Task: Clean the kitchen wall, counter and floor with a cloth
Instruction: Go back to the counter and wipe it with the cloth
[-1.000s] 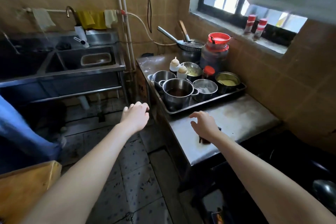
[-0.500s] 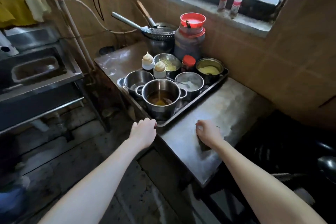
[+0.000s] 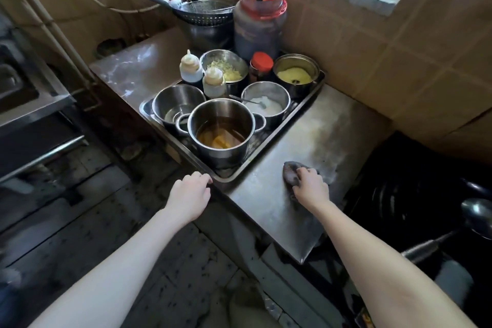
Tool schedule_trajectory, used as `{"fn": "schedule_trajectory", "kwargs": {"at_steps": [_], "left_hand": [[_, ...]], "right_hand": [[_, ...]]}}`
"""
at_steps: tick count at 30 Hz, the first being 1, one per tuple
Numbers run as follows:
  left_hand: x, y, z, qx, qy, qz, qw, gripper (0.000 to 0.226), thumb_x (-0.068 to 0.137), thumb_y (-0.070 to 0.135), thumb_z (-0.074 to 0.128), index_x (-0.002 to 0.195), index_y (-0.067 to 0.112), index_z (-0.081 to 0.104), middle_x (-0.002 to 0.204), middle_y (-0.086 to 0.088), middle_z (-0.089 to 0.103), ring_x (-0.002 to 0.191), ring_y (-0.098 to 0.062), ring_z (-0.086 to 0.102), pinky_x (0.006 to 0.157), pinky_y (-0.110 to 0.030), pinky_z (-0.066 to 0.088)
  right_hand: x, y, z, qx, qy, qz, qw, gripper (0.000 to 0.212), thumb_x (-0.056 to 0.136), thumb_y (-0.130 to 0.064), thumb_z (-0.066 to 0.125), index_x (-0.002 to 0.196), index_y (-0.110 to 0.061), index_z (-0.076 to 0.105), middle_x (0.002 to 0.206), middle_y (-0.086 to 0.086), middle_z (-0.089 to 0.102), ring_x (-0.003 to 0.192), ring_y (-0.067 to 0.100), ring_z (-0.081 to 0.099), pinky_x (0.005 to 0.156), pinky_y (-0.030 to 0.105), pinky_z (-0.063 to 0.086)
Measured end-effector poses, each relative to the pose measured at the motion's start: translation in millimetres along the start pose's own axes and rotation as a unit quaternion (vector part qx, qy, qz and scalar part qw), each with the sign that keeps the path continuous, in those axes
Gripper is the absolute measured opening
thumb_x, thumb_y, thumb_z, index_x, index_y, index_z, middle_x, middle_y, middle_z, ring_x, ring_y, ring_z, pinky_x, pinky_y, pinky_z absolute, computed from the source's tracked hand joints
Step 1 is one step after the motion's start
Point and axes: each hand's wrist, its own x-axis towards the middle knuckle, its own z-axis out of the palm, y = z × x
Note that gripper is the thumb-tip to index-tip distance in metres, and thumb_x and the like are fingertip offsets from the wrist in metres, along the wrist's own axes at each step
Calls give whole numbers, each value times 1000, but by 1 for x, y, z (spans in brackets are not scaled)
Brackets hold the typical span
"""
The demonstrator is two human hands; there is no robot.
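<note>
I am wiping the desk (image 3: 327, 125), so the counter part of the job is the step in hand, and I judge it only partly done: the steel by the tray is showing dull smears and a dark patch just ahead of me. My right grip (image 3: 310, 185) is clamped on the cloth (image 3: 289, 173), fingers curled over it and pressing it flat on the steel near the front edge. My left grip (image 3: 190, 194) is holding nothing, its fingers loosely curled at the near corner of the tray (image 3: 278, 130); I cannot tell whether it is touching the rim. The next move is probably calling for a firm push of the cloth away from me toward the wall (image 3: 386, 48), staying on the bare strip beside the tray. The tray is crowding that strip, and the pot (image 3: 221, 130) in it is holding brown liquid, so to reach the steel underneath I am likely needing to slide or lift the tray gently. Around me, the tiled wall is looking stained, the floor (image 3: 106, 221) below is lying dark and spotted, a black stove (image 3: 412, 181) is standing just to my right, and a sink (image 3: 16, 82) is sitting at the left.
</note>
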Motion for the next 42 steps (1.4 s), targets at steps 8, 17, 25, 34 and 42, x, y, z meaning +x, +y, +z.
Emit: {"fn": "schedule_trajectory", "kwargs": {"at_steps": [8,17,25,34,42], "left_hand": [[-10,-14,4,-8,-9,-37,999,30,96,24,40,123,21,53,122,-2,54,110,-24,52,91,-35,41],[-23,-14,-9,-11,8,-72,997,30,96,24,39,123,21,53,123,-2,54,111,-24,52,91,-36,40],[-44,-30,-33,-14,41,-136,990,31,96,23,40,123,20,53,123,-4,54,111,-25,52,92,-36,38],[-94,-60,-44,-35,68,-251,965,31,95,22,39,123,21,53,124,-5,53,113,-26,50,94,-37,37],[-148,-107,-48,-52,94,-340,934,28,96,23,41,121,22,54,126,-4,53,115,-25,50,96,-37,36]], "right_hand": [[9,7,14,28,1,-17,999,40,81,-4,53,121,-9,51,125,19,46,110,41,49,88,39,42],[-21,2,17,76,-11,-81,994,33,78,-1,55,108,-13,58,117,12,52,100,33,54,77,35,45],[-51,-34,8,50,-34,-243,968,34,81,-4,58,114,-14,59,117,5,52,105,25,53,84,31,46],[-80,-104,22,44,-76,-384,919,35,82,-8,61,116,-17,60,118,2,51,109,20,51,86,20,39],[-88,-187,28,55,-66,-454,887,38,78,-5,61,114,-17,64,111,1,56,105,20,54,84,18,39]]}}
